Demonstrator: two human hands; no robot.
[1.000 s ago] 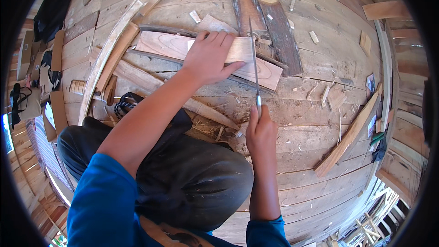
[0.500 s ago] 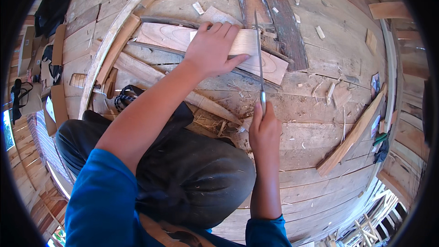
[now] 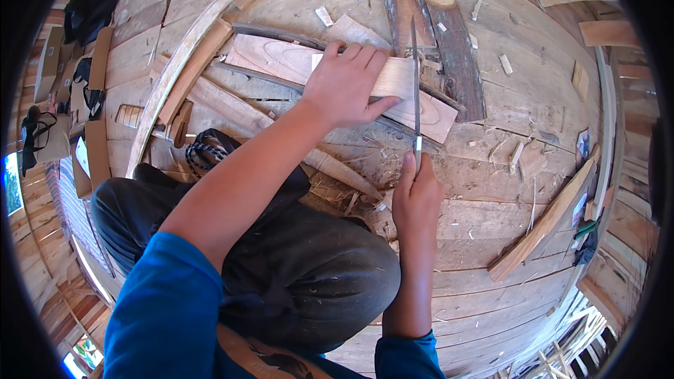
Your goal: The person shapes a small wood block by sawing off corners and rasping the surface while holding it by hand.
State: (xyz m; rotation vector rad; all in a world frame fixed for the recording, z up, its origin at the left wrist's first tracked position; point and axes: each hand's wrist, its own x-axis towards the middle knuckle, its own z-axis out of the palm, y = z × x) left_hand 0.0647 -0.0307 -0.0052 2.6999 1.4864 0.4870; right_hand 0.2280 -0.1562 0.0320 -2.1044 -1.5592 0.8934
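Note:
My left hand (image 3: 345,83) lies over a short pale wood block (image 3: 397,78), fingers curled over its far edge and thumb along the near one. The block rests on a longer light plank (image 3: 434,114) with curved grain. In my right hand (image 3: 419,193) is the handle of a long, thin-bladed tool (image 3: 415,84), seen edge-on with a shiny collar by the grip. Its blade points away from me and crosses at the block's right end. Whether it has teeth, I cannot tell.
Dark bark-edged boards (image 3: 460,63) lie beyond the plank. Long curved strips (image 3: 184,77) spread to the left, and a narrow plank (image 3: 544,217) slants at the right. Shavings and offcuts (image 3: 516,158) litter the wooden floor. My bent leg (image 3: 323,274) is close by.
The whole view has shifted, so things sit farther right and slightly lower. My right hand has pushed the blade forward along the block's end. My left hand keeps its hold.

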